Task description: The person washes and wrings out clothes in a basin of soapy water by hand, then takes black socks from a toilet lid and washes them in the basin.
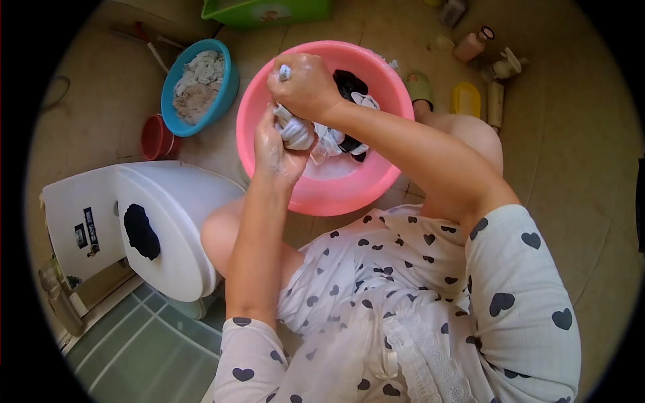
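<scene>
Over a pink basin (321, 208), both fists are closed on a bunched, twisted white cloth (293, 133) with greyish stripes; its exact kind cannot be made out. My left hand (274, 151) grips the lower part, with suds on the wrist. Just above it, my right hand (306, 84) is wrapped round the upper part, and a small end of cloth pokes out of that fist. Inside the basin, black cloth (349, 84) and white cloth pieces (327, 142) lie in whitish, soapy water, partly hidden by my right forearm.
To the left stand a blue basin (233, 84) of pale laundry and a small red bucket (156, 139). A black cloth (141, 232) rests on the closed toilet lid (176, 269). A green tub (269, 13) is at the back; bottles (469, 47) and a yellow dish (465, 99) sit right.
</scene>
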### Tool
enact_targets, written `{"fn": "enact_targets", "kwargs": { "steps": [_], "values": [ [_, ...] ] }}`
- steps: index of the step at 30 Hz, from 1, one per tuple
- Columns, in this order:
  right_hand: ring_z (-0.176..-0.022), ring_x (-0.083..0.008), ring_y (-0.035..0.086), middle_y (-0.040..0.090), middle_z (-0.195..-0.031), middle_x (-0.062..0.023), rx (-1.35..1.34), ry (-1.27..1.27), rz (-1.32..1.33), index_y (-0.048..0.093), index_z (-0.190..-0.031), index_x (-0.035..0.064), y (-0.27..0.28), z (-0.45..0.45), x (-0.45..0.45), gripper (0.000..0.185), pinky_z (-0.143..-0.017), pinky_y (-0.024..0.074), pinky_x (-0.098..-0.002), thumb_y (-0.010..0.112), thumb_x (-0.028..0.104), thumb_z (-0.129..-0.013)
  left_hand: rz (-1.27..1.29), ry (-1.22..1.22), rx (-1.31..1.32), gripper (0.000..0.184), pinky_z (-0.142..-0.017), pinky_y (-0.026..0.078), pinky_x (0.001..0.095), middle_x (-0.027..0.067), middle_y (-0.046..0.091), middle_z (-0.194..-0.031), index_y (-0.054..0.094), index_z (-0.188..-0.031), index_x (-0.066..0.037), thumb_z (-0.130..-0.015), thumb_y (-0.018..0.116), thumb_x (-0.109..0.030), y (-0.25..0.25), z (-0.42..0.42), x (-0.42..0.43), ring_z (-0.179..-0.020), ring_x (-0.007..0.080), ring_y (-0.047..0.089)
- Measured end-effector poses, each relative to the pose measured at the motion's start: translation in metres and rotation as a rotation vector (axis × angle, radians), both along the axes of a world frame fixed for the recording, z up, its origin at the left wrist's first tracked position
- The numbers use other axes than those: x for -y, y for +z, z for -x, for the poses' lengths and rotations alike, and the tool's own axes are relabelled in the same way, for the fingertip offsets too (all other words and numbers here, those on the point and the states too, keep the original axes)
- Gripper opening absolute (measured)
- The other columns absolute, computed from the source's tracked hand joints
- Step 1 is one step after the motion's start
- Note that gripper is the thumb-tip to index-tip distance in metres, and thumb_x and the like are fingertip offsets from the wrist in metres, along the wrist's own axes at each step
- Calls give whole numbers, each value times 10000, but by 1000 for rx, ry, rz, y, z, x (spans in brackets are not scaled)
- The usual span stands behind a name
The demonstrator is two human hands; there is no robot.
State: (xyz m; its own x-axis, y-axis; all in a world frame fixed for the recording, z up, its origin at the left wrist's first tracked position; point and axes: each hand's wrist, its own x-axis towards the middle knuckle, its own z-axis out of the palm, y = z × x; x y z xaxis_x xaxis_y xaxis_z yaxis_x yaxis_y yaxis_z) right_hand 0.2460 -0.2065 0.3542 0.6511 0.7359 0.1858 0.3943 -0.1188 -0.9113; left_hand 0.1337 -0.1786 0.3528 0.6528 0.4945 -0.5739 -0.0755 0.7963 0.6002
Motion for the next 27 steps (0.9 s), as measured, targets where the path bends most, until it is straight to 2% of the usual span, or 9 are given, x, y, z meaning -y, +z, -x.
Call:
{"fn": "enact_targets", "kwargs": {
  "steps": [2,5,6,8,10,13,17,20,27],
  "values": [
    [-716,-352,626,653,-809,-195,39,48,164,653,-923,48,1,-6,2,307,-657,498,-429,601,292,-745,-21,86,44,374,-771,516,339,48,573,-1117,490,-1202,-126,-960,391,-394,8,-6,5,-927,192,599],
    [-765,-353,629,664,-826,-175,135,282,113,642,-1036,72,15,-15,19,414,-696,494,-436,637,367,-745,56,156,121,434,-865,477,388,75,553,-1130,465,-1235,-112,-960,367,-433,17,-1,6,-972,230,566],
    [-796,-342,617,670,-841,-147,198,370,155,646,-1067,90,22,-15,26,451,-768,480,-420,678,380,-724,179,32,297,448,-915,435,411,80,540,-1148,458,-1243,-110,-959,365,-443,6,7,-5,-1011,241,541],
    [-825,-348,610,672,-898,-118,476,401,171,648,-1074,132,8,-18,35,458,-886,403,-465,699,387,-697,305,-108,489,476,-985,373,442,87,518,-1175,446,-1251,-99,-955,362,-461,-15,22,-27,-1073,251,502],
    [-814,-318,610,678,-862,-100,612,411,203,691,-979,140,5,-22,36,381,-985,292,-517,741,327,-651,215,-23,354,505,-1002,358,443,91,506,-1182,435,-1249,-77,-951,364,-478,0,13,-17,-1106,238,481],
    [-817,-269,592,659,-847,-101,313,442,292,689,-963,107,24,-25,25,277,-793,456,-359,697,191,-699,-53,121,86,434,-988,350,421,51,541,-1143,474,-1219,-72,-946,444,-408,10,9,-15,-1105,194,481],
    [-751,-130,570,631,-776,-27,-385,431,151,675,-927,26,21,-38,23,172,-730,450,-281,636,133,-797,-343,158,-29,298,-924,396,343,52,561,-1153,520,-1182,-40,-925,528,-191,14,14,-24,-1047,171,524],
    [-711,-90,550,608,-782,-11,-435,355,78,616,-1058,15,33,-35,25,255,-658,435,-248,548,176,-871,-638,114,-104,273,-857,438,281,86,567,-1133,515,-1165,-4,-910,519,-102,18,16,-29,-1004,157,558],
    [-704,-162,583,618,-855,-112,-920,282,111,588,-1080,-10,28,-41,15,499,-639,458,-283,517,441,-878,-523,49,88,320,-953,399,342,86,562,-1167,490,-1195,11,-894,457,-91,32,18,-33,-1087,190,534]
  ]
}}
